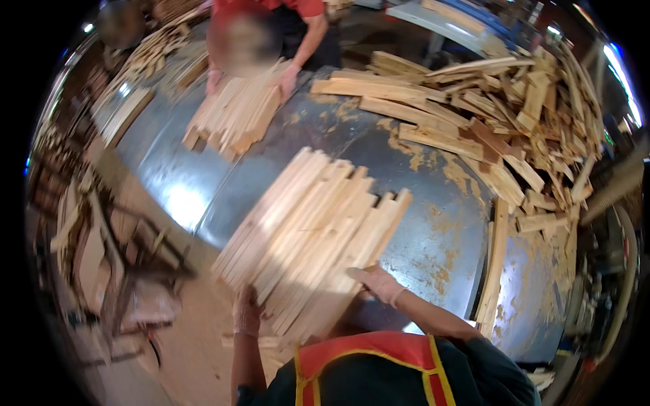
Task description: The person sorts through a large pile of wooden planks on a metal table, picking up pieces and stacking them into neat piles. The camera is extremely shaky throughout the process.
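A wide bundle of pale wooden strips [311, 230] lies side by side in front of me, its far ends uneven, partly over the metal table [264, 183]. My left hand [247, 312], in a pale glove, grips the near left edge of the bundle. At the near right side, my right hand [380, 284], gloved as well, is closed on the outer strip with the thumb on top. Some fingers of both hands are hidden beneath or behind the wood.
Across the table a co-worker in a red shirt [311, 8] holds another bundle of strips [233, 115]. A large heap of loose wood offcuts [501, 108] covers the right side. Sawdust [406, 152] is scattered on the tabletop. Wooden pieces and racks [112, 257] stand at the left.
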`<move>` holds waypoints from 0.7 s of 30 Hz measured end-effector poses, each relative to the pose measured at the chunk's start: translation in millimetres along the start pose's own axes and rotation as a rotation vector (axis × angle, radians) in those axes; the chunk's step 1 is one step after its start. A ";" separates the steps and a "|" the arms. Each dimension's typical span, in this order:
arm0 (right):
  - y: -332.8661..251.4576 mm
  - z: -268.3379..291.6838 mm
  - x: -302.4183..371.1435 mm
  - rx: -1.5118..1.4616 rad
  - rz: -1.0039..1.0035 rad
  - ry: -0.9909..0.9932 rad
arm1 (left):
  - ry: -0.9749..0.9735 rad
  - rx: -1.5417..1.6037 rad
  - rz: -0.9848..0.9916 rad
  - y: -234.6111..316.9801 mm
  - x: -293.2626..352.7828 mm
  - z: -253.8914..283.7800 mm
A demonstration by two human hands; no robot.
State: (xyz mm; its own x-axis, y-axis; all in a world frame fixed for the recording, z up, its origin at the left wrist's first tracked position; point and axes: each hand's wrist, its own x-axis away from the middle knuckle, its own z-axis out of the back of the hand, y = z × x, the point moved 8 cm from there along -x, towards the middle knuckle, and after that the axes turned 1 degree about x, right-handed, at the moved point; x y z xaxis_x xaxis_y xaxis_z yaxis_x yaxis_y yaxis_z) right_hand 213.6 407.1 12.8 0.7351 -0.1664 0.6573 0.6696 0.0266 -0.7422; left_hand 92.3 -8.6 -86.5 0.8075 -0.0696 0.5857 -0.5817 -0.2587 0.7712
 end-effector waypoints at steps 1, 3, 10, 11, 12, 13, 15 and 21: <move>-14.1 -11.0 -14.4 0.039 -0.011 -0.057 | 0.016 0.078 0.053 7.4 -15.4 1.1; -25.6 -27.5 -61.2 0.091 0.005 0.003 | 0.058 0.102 0.147 41.1 -36.2 1.1; -46.2 -5.5 -137.3 0.334 -0.095 0.192 | -0.040 0.062 0.124 7.8 -51.6 0.6; -40.1 3.5 -149.0 0.364 -0.046 0.169 | -0.147 0.066 0.383 -19.3 -44.9 14.5; -42.2 5.0 -159.2 0.410 0.022 0.117 | -0.169 -0.136 0.425 -4.5 -24.8 13.4; -33.6 23.6 -158.6 0.422 0.054 0.112 | -0.255 -0.563 0.410 23.1 -18.6 -22.3; -63.1 26.9 -131.8 0.405 -0.123 -0.038 | -0.345 -1.325 0.111 93.3 -6.0 -88.4; -73.5 52.6 -153.2 0.417 0.069 0.084 | -0.345 -0.599 0.049 116.4 -113.8 -218.3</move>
State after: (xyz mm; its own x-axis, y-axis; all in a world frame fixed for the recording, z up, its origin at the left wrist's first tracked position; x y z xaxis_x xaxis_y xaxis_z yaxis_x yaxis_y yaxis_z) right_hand 57.3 482.5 -26.4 0.7799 -0.2295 0.5823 0.6176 0.4335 -0.6563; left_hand -88.7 179.5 -8.9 0.7065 -0.3956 0.5868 -0.4917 0.3219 0.8091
